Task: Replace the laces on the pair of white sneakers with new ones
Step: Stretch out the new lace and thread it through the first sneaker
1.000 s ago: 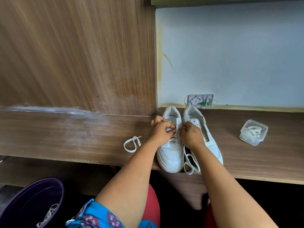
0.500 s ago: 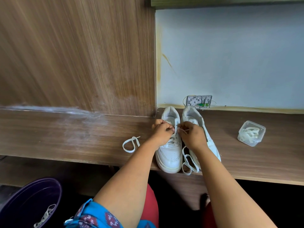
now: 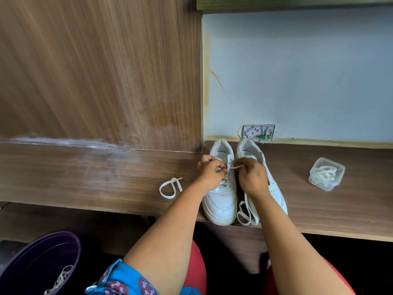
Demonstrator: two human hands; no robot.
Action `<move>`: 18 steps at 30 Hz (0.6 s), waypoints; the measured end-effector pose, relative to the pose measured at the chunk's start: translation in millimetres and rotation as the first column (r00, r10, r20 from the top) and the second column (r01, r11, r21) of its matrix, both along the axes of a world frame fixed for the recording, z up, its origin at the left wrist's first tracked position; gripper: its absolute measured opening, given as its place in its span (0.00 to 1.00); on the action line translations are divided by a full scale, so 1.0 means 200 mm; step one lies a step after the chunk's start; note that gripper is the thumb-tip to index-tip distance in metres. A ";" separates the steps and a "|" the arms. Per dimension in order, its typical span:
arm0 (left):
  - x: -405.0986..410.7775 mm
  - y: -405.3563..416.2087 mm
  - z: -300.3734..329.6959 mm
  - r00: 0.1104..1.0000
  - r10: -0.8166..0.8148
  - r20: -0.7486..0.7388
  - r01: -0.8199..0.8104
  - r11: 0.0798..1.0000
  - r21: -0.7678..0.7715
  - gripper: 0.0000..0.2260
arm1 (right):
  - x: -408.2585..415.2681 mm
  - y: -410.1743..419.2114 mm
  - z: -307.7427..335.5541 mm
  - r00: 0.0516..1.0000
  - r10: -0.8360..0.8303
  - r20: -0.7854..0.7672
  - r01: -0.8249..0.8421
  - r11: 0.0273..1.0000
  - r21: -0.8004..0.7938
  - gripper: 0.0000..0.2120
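On the wooden shelf (image 3: 85,177), seen from the head camera, two white sneakers stand side by side with their toes toward the person. The left hand (image 3: 209,173) has its fingers curled at the upper eyelets of the left sneaker (image 3: 221,201), pinching the lace there. The right hand (image 3: 252,178) pinches the other end of that lace (image 3: 238,166), drawn out sideways across the gap to the right sneaker (image 3: 274,188), which lies partly under this hand. A slack run of lace (image 3: 246,213) loops down at the shelf's front edge between the two shoes. A loose lace (image 3: 170,187) lies curled on the shelf left of the shoes. Well to the right stands a clear plastic box (image 3: 326,174) with laces inside. Below left, a dark purple bin (image 3: 25,265) holds another lace.
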State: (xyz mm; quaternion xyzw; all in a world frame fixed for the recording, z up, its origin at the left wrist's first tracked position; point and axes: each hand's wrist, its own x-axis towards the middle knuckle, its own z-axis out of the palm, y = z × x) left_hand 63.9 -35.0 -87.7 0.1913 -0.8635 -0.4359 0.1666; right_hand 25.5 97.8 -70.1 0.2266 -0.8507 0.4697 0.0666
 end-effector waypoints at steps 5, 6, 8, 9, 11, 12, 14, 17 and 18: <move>-0.01 0.00 -0.01 1.000 0.013 -0.024 -0.013 1.000 0.021 0.04 | -0.01 0.00 0.01 0.995 -0.004 0.096 -0.004 0.997 0.080 0.17; 0.00 0.00 0.00 1.000 0.022 -0.020 -0.021 0.999 0.040 0.03 | -0.01 0.00 0.00 0.998 -0.014 0.061 0.008 0.995 0.102 0.15; -0.01 0.01 0.00 0.999 0.038 -0.014 -0.037 0.997 0.074 0.03 | -0.01 -0.01 -0.01 0.999 -0.005 0.045 0.000 0.995 0.101 0.08; -0.01 0.01 0.00 0.999 0.042 -0.007 -0.042 0.995 0.088 0.03 | -0.01 -0.01 -0.01 0.999 0.008 0.040 -0.012 0.995 0.102 0.06; -0.01 0.02 0.01 0.999 0.049 0.012 -0.050 0.994 0.099 0.03 | -0.02 -0.02 -0.01 0.999 0.051 0.012 -0.052 0.989 0.135 0.04; -0.01 0.02 0.01 0.998 0.051 0.024 -0.053 0.994 0.096 0.04 | -0.03 -0.03 -0.02 0.998 0.065 0.004 -0.065 0.986 0.155 0.04; 0.00 0.02 0.02 0.998 0.048 0.040 -0.051 0.997 0.054 0.05 | -0.02 -0.05 -0.02 0.998 0.052 0.020 -0.055 0.983 0.178 0.06; 0.01 0.02 0.02 0.997 0.029 0.071 -0.021 0.995 -0.102 0.07 | -0.01 -0.06 -0.03 0.999 0.015 0.037 -0.021 0.987 0.162 0.07; 0.01 0.02 0.02 0.997 0.019 0.081 -0.007 0.989 -0.151 0.08 | 0.00 -0.06 -0.02 0.999 0.003 0.046 -0.009 0.991 0.134 0.07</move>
